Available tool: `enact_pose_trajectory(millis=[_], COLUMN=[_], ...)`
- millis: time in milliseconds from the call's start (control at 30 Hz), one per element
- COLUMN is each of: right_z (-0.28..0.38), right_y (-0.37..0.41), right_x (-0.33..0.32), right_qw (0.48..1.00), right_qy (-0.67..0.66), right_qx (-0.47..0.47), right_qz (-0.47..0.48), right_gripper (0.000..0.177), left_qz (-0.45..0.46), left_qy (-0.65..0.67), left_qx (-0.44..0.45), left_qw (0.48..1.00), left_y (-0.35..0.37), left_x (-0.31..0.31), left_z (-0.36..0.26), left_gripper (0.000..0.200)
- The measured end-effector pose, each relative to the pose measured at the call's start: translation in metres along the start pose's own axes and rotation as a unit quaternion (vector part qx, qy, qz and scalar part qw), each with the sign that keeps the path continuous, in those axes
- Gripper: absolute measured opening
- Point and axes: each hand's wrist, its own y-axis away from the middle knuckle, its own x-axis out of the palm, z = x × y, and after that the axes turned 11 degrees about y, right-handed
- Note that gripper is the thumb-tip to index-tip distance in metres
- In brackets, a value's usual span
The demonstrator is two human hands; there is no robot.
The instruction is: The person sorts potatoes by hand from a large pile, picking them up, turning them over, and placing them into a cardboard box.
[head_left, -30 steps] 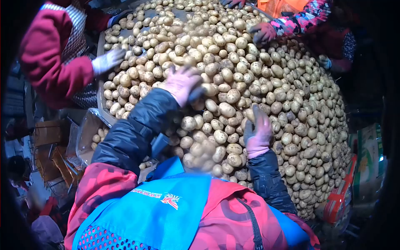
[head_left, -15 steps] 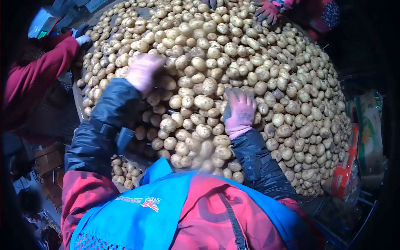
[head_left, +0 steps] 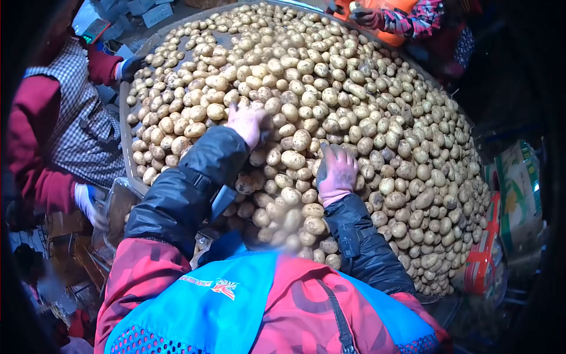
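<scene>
A broad heap of pale, soil-specked potatoes [head_left: 401, 147] lies in front of me. My left hand [head_left: 245, 123], in a pink glove with dark fingertips, rests on the potatoes near the middle of the heap. Its fingers are apart and bent downward, and their tips are partly hidden. To the right, my right hand [head_left: 338, 172], gloved the same way, lies over the potatoes with its thumb spread from its fingers. I see no potato lifted in either hand.
The heap sits on a table with a raised rim [head_left: 125, 133]. A person in a checked apron [head_left: 82, 118] stands at the left, one gloved hand at the rim. Across the table, another person's dark-gloved hand [head_left: 368, 19] is by a potato. Printed bags [head_left: 519, 183] stand at the right.
My left hand has moved right and slightly down, closer to my right hand, which has hardly moved. The view has shifted, showing more of both co-workers. The far person's hands have left the heap.
</scene>
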Motion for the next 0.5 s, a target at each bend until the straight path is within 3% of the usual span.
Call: enact_pose_trajectory(millis=[33,100,167,200,233,300,367,500], right_z=[-0.001,-0.005,-0.014,-0.017,-0.020,-0.021,-0.020,-0.014], right_y=[0.001,0.002,0.004,0.002,-0.002,-0.003,-0.002,0.002], right_x=[-0.001,0.005,0.022,0.026,0.027,0.028,0.025,0.018], right_qw=[1.000,0.998,0.999,0.999,0.999,0.988,0.992,0.991], right_qy=[-0.005,0.049,0.046,0.019,-0.010,-0.010,-0.028,-0.010], right_qx=[0.005,-0.001,-0.023,-0.034,-0.050,-0.110,-0.091,-0.093], right_qz=[0.017,0.037,-0.007,-0.016,-0.020,-0.111,-0.077,-0.092], right_gripper=[0.050,0.050,0.056,0.051,0.046,0.038,0.038,0.040], left_qz=[-0.075,-0.158,-0.165,-0.116,-0.121,-0.127,-0.146,-0.106], left_qy=[0.022,0.136,0.286,0.536,0.595,0.794,0.843,0.839], left_qx=[0.062,0.144,0.097,-0.034,0.016,-0.119,-0.165,-0.211], left_qw=[0.995,0.967,0.939,0.836,0.795,0.582,0.491,0.490], left_y=[0.015,0.047,0.092,0.114,0.133,0.183,0.226,0.304], left_x=[0.008,0.013,-0.005,-0.006,-0.006,-0.026,-0.027,-0.025], left_z=[0.003,0.010,0.000,-0.004,0.012,0.004,0.013,0.021], left_gripper=[0.027,0.031,0.037,0.041,0.050,0.058,0.064,0.047])
